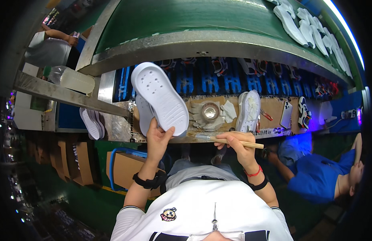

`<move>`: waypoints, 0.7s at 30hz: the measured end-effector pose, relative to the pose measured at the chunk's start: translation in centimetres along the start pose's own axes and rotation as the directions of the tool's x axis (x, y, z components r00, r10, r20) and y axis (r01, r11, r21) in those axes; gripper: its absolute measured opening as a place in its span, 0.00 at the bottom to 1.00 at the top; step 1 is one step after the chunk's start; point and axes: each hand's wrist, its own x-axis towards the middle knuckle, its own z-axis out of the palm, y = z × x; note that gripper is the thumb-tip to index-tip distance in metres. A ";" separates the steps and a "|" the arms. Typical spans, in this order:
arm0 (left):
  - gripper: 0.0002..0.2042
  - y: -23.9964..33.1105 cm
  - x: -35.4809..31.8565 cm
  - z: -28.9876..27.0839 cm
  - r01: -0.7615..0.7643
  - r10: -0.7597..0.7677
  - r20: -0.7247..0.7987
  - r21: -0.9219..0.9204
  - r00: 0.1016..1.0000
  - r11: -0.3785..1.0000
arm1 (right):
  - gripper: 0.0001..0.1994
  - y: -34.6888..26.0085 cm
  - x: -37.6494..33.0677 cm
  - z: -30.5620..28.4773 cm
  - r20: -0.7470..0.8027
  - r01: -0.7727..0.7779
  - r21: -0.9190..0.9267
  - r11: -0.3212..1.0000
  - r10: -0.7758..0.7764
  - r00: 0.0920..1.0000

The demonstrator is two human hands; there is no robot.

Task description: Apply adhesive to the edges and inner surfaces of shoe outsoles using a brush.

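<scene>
A white shoe sole [160,96] is tilted up in my left hand [158,140], its inner face with several small holes toward me. My fingers close round its lower end. Another white sole [142,114] shows partly behind it. In my right hand [241,148] I hold a wooden-handled brush [234,141], closed round the handle. Its bristles [201,137] point left, a little apart from the held sole, near the bench's front edge. A round metal tin [210,111] sits on pale work gloves [197,115] between the hands. Right of it lie white soles [249,110] holding pale scraps.
Beyond the narrow bench [276,108], shoes hang on blue racks [210,82] under a green conveyor belt [186,18] carrying white soles [292,26]. A phone [286,114], red-handled tool [266,115] and sandal [303,112] lie right. Soles [91,122] stack left. A person in blue [318,172] sits right.
</scene>
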 end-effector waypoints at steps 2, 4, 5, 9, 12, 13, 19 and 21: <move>0.20 0.0 -0.2 1.4 -0.059 0.059 -0.003 -0.011 0.998 0.998 | 0.10 0.0 0.3 0.5 -0.001 0.033 -0.018 0.999 -0.033 0.999; 0.21 0.7 -0.4 2.4 -0.132 0.133 -0.006 0.065 0.991 0.989 | 0.10 0.1 0.5 0.6 0.002 0.067 -0.032 0.997 -0.067 0.998; 0.21 0.7 -0.4 2.5 -0.131 0.132 -0.003 0.065 0.991 0.989 | 0.10 0.1 0.6 0.6 0.025 0.082 -0.086 0.993 -0.080 0.996; 0.22 0.9 -0.4 2.9 -0.187 0.184 0.035 0.108 0.982 0.976 | 0.09 -0.9 0.6 -0.3 0.074 0.098 -0.177 0.979 -0.086 0.994; 0.23 1.0 -0.3 3.3 -0.190 0.184 0.058 0.105 0.981 0.976 | 0.09 -0.8 1.0 -0.1 0.025 0.158 -0.178 0.971 -0.157 0.987; 0.22 1.0 -0.3 3.3 -0.184 0.177 0.069 0.106 0.982 0.977 | 0.09 -0.8 1.1 -0.2 0.023 0.159 -0.178 0.971 -0.157 0.987; 0.22 1.2 -0.4 3.5 -0.141 0.132 0.078 0.129 0.988 0.982 | 0.09 -1.3 1.0 -1.4 0.122 0.179 -0.211 0.961 -0.156 0.980; 0.22 1.4 -0.5 3.6 -0.137 0.127 0.087 0.127 0.988 0.982 | 0.09 -1.0 1.3 -1.1 0.080 0.216 -0.239 0.947 -0.202 0.976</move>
